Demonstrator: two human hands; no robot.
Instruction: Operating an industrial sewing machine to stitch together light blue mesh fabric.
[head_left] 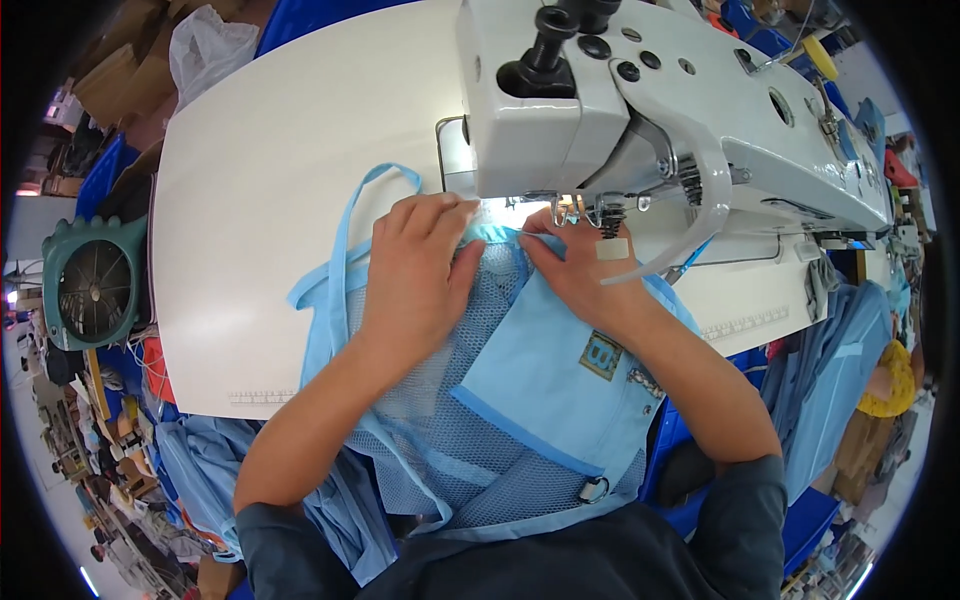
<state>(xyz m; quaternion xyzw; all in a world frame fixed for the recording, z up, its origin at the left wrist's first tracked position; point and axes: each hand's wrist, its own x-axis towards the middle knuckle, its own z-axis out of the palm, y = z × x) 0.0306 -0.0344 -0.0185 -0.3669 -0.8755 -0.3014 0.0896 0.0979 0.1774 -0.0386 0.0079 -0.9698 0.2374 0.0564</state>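
Pinching mesh bag [545,370] at twelve o'clock: right hand [590,265]; left hand [415,275], grip unclear. Straying under sewing machine [640,110] could injure either.

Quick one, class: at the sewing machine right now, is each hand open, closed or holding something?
Left hand: loosely open, laid on the blue mesh cloth.
Right hand: holding the cloth's edge between thumb and fingers.

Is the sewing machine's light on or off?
On: bright light falls on the blue trim between the left hand and right hand, beneath the sewing machine. The bulb isn't visible.
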